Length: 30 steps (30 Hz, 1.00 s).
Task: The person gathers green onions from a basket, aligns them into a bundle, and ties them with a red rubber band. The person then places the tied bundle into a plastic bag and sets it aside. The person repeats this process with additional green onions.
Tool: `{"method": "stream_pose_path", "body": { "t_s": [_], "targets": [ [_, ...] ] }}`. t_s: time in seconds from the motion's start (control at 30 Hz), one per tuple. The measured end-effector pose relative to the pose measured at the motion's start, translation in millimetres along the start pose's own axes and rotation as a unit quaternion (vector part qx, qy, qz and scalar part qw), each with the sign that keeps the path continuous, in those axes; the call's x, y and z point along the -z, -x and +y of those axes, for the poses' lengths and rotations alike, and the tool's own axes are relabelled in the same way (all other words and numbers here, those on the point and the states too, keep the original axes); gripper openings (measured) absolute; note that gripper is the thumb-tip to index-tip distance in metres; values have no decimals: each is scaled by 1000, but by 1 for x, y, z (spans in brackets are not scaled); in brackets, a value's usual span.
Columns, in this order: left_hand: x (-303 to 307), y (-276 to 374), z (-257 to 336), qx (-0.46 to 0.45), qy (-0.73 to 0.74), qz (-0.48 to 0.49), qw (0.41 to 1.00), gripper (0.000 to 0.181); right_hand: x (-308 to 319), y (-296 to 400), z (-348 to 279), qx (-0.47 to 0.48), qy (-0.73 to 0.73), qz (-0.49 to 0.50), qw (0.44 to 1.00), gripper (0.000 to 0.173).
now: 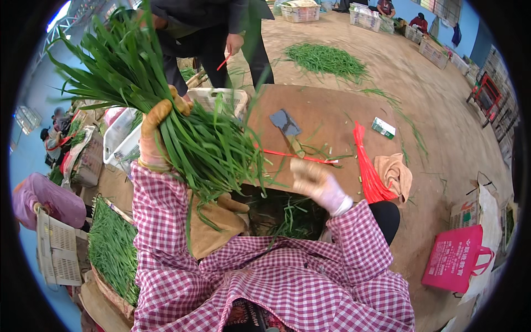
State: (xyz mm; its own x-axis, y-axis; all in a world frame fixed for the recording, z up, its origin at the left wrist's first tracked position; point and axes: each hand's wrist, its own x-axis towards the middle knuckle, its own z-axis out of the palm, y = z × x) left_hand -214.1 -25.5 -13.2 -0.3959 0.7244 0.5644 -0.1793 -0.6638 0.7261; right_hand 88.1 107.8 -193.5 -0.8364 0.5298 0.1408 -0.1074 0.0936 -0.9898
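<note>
My left hand (155, 128), in a stained work glove, grips a thick bunch of leafy greens that look like garlic chives (199, 141). The long leaves fan out to the upper left, and the other ends hang over the near edge of the brown board table (332, 103). Over that edge is my right hand (311, 178), gloved and motion-blurred, with nothing clearly seen in it. A single red strip (298, 156) lies just beyond it, by a wide-bladed knife (285, 122) with a wooden handle. To the right rests a bundle of red plastic strips (367, 166).
A crumpled brown cloth (394, 176) and a small box (383, 128) lie on the table. White plastic crates (120, 139) stand at left, near a pile of greens (114, 249). Close beyond stands a person in dark clothes (207, 37). A pink bag (454, 259) sits at right.
</note>
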Motion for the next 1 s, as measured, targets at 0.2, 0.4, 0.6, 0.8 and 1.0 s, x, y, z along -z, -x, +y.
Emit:
{"method": "stream_pose_path", "body": {
  "t_s": [0.2,0.4,0.6,0.8,1.0],
  "targets": [
    [-43,7,-13,26,-51,-101,993,36,-55,-106,-43,66,-5,217,974,80],
    [-41,22,-4,-8,2,-166,986,31,-94,-81,-14,-42,288,140,946,34],
    [-19,19,21,-82,117,-166,976,26,-49,22,157,-152,461,-233,842,27],
    [26,28,8,-45,204,-110,972,30,13,-21,-29,-8,236,-8,972,34],
    [42,44,-15,-21,279,16,960,27,-47,-97,-60,-9,-215,-196,957,62]
  ]
}}
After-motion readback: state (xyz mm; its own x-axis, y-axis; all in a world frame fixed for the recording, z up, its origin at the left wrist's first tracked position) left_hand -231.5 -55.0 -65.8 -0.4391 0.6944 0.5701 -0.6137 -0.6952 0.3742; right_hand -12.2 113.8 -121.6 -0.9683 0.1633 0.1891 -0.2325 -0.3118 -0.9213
